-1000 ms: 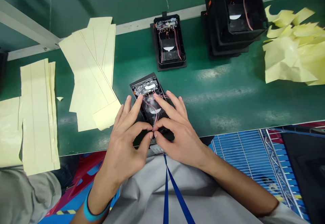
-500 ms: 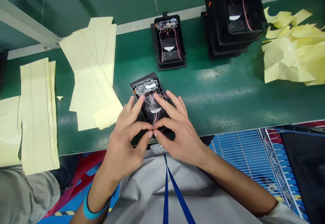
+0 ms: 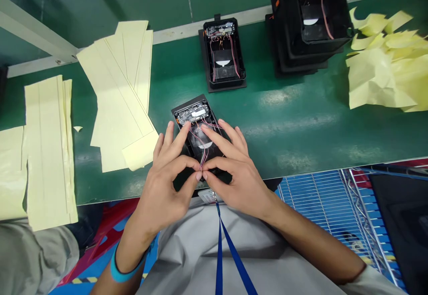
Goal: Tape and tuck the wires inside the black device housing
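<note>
Pinching thin pink wires [image 3: 203, 154] between fingertips of left hand [image 3: 160, 188] and right hand [image 3: 239, 183], both over open black housing [image 3: 192, 114] lying on green workbench [image 3: 284, 139]; beyond, second housing [image 3: 222, 52], stacked housings [image 3: 310, 23], yellow paper sheets [image 3: 120, 94], crumpled yellow paper [image 3: 381, 76].

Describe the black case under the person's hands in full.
The black plastic case lies open on the green bench, turned at an angle, over a dark flat sheet. A small circuit board sits at its far end, and thin pink wires run down its inside. The left hand and right hand rest on it, fingertips meeting at the wires.
</note>
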